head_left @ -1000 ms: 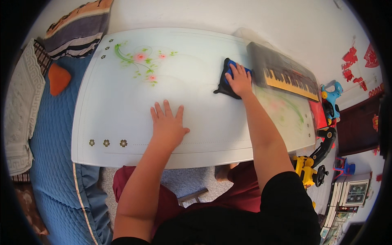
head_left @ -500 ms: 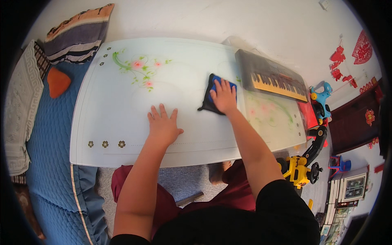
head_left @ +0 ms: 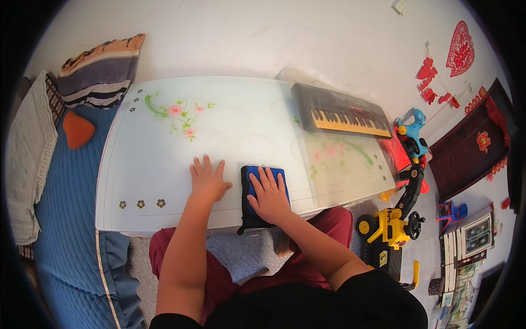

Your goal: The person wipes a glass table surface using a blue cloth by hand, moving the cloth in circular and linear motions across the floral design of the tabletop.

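Observation:
My right hand (head_left: 271,198) lies flat, fingers spread, on a folded blue-and-black cloth (head_left: 250,217) at the near edge of the white table (head_left: 148,175). One black corner of the cloth hangs slightly over that edge. To the left of the cloth, my left hand (head_left: 207,185) rests open on the tabletop with its fingers apart, holding nothing. Pink flowers and green vines decorate the table's pale surface.
An electronic keyboard (head_left: 345,114) under a clear cover sits at the table's far right. A blue quilted couch (head_left: 68,203) adjoins the left side. Beyond the right end stand a yellow toy digger (head_left: 390,227) and a blue ride-on toy (head_left: 413,131). A wall runs behind.
My right hand and the cloth have slid from the middle of the table toward me and left, to the near edge. The left hand stays at about the same spot. The view has tilted slightly.

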A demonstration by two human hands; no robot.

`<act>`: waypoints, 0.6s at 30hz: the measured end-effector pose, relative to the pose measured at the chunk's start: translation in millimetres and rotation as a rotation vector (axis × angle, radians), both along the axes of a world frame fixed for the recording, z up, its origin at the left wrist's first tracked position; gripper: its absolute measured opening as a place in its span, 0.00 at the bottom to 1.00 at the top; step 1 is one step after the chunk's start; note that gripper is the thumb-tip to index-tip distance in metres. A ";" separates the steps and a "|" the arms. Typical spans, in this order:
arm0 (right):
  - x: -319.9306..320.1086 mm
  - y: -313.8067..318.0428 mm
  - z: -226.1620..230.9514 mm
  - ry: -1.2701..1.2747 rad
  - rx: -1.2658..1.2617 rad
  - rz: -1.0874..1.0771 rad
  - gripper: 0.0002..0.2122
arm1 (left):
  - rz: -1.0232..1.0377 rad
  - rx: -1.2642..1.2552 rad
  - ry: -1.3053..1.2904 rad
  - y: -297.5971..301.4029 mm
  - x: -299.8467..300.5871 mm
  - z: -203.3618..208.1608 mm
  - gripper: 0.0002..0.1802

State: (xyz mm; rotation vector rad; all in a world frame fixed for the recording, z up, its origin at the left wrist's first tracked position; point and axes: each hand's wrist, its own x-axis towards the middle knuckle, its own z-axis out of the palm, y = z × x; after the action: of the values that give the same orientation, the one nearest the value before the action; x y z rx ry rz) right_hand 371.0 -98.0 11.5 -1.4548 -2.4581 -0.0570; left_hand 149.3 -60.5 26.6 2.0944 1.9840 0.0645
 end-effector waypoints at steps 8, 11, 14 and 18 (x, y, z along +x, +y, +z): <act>-17.1 69.8 0.6 -0.010 0.018 -0.020 0.30 | 0.017 -0.008 -0.031 -0.7 -0.3 1.5 0.45; -29.1 117.1 -3.3 -0.032 -0.044 -0.082 0.31 | 0.008 -0.102 -0.003 0.3 2.0 13.8 0.46; -38.7 162.4 -3.9 -0.034 -0.081 -0.128 0.32 | 0.007 -0.122 0.012 0.9 5.2 18.0 0.46; -49.1 220.7 -13.4 -0.036 -0.039 -0.169 0.32 | -0.004 -0.119 0.027 -0.2 5.2 19.6 0.45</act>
State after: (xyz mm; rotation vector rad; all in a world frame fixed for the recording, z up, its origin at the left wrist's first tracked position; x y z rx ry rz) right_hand 321.9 122.7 -1.9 -1.6896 -2.3712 -0.0710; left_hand 154.6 -60.7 46.2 2.0353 1.9478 -0.0805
